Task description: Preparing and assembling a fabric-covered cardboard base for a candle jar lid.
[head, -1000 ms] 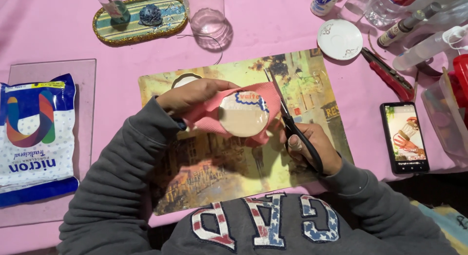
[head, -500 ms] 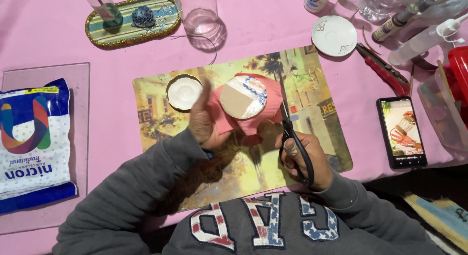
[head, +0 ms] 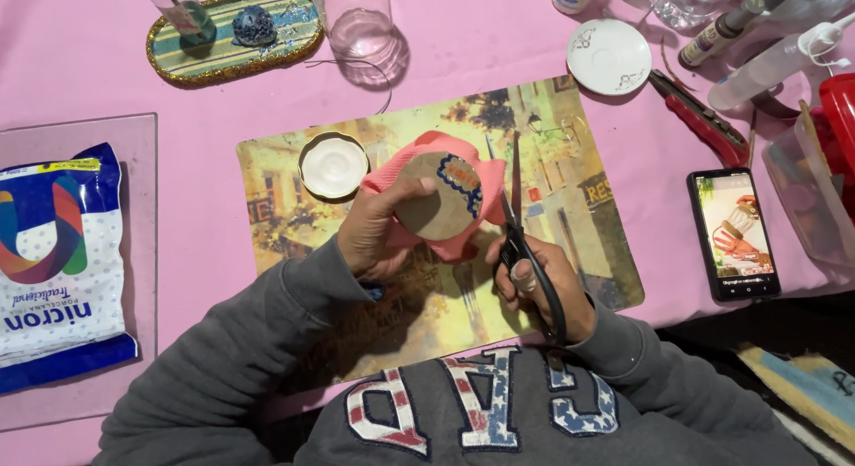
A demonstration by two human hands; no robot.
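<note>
My left hand [head: 378, 235] grips a piece of pink fabric [head: 445, 150] together with a round cardboard disc [head: 436, 199] pressed onto it, held above a picture placemat [head: 570, 217]. My right hand [head: 543, 283] holds black-handled scissors [head: 517, 221]; the blades point away from me and sit against the right edge of the fabric. A small round lid [head: 332, 166] with a white inside lies on the mat just left of the fabric.
A blue and white pouch [head: 58, 257] lies on a clear sheet at the left. An oval glittery tray [head: 236, 34] and a glass [head: 359, 25] stand at the back. A white disc [head: 608, 56], red cutter [head: 704, 119], phone [head: 733, 235], glue bottles and plastic tub [head: 815, 190] sit right.
My left hand has turned the fabric and disc and drawn them slightly toward me. The scissors stay at the fabric's right edge, and the small round lid is uncovered on the mat.
</note>
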